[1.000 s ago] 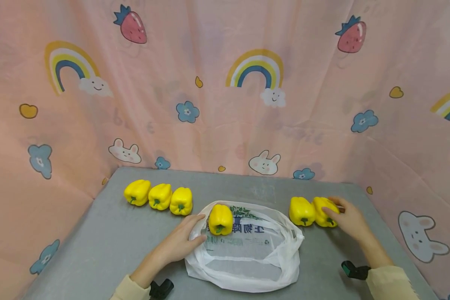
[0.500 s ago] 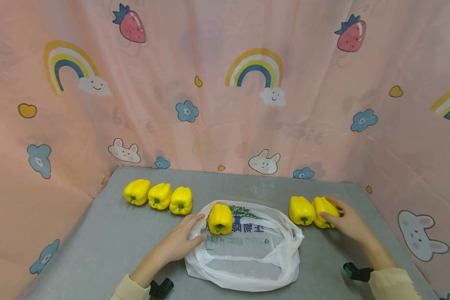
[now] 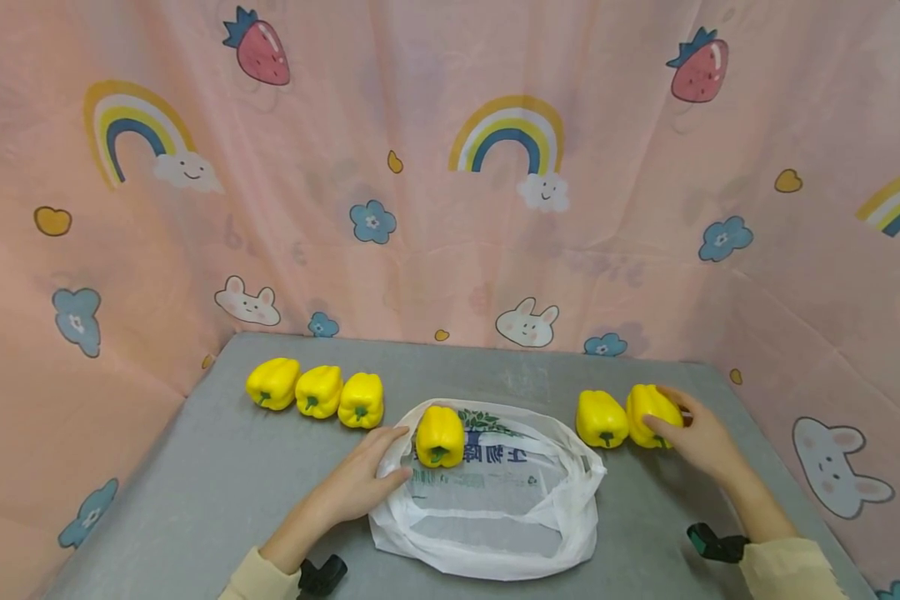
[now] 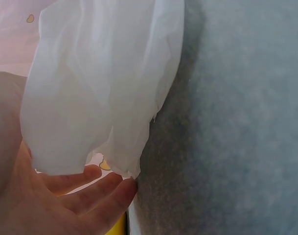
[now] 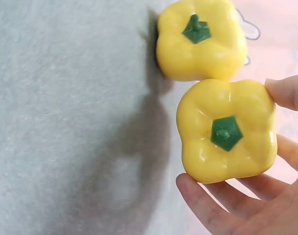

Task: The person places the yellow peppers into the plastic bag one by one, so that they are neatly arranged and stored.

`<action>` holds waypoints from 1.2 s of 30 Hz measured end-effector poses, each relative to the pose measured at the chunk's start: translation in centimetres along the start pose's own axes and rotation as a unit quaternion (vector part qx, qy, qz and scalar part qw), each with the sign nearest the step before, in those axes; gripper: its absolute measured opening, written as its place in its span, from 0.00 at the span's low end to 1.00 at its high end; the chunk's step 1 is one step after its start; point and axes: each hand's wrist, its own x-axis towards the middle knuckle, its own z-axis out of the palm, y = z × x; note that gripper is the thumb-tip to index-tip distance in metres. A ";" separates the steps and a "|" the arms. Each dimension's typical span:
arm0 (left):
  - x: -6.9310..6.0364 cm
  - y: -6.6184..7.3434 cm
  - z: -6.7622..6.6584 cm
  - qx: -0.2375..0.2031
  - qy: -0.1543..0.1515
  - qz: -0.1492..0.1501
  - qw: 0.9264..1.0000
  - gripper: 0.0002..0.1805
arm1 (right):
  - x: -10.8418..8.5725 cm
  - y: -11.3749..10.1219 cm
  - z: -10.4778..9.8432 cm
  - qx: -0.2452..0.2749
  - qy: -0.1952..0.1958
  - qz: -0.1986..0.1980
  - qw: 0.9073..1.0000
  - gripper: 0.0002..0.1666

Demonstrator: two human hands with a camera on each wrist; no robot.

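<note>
A white plastic bag (image 3: 487,565) lies spread with its mouth facing up, and one yellow pepper (image 3: 440,437) is inside at its left. My left hand (image 3: 352,483) grips the bag's left rim; in the left wrist view, white plastic (image 4: 100,73) hangs between thumb and fingers (image 4: 95,196). On the right, my right hand (image 3: 701,437) holds a yellow pepper (image 3: 652,415) between thumb and fingers, just off the table in the right wrist view, its green stem facing that camera (image 5: 227,132). Another yellow pepper (image 3: 602,419) stands right beside it, to the left.
Three yellow peppers (image 3: 273,384) (image 3: 318,392) (image 3: 361,400) form a row at the back left of the grey table (image 3: 195,483). Behind the table hangs a pink patterned curtain (image 3: 420,275). Dark devices (image 3: 322,577) (image 3: 717,543) sit at both wrists.
The pepper in my right hand has risen slightly from the table. My left hand has stayed at the bag's rim, and the other peppers have not moved.
</note>
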 end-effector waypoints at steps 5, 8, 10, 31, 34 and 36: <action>0.0 0.1 0.0 0.003 0.003 -0.001 1.000 0.34 | -0.3 -0.9 -0.6 -0.004 0.005 0.004 1.000 0.52; -0.1 0.1 0.0 0.005 0.004 0.000 1.000 0.33 | -0.6 -1.5 -1.0 -0.005 0.011 0.003 1.000 0.51; -0.1 0.2 0.0 0.006 0.005 0.000 1.000 0.33 | -0.7 -1.9 -1.1 -0.004 0.016 0.001 1.000 0.51; 0.0 0.3 0.0 0.009 0.004 -0.003 1.000 0.33 | -1.7 -6.6 -1.7 0.004 0.052 -0.045 0.998 0.49; -0.1 0.3 0.0 0.009 0.005 -0.002 1.000 0.33 | -1.7 -7.1 -1.4 0.005 0.054 -0.054 0.997 0.48; -0.1 0.2 0.0 0.010 0.005 -0.002 1.000 0.34 | -1.7 -7.4 -1.1 0.008 0.056 -0.060 0.997 0.47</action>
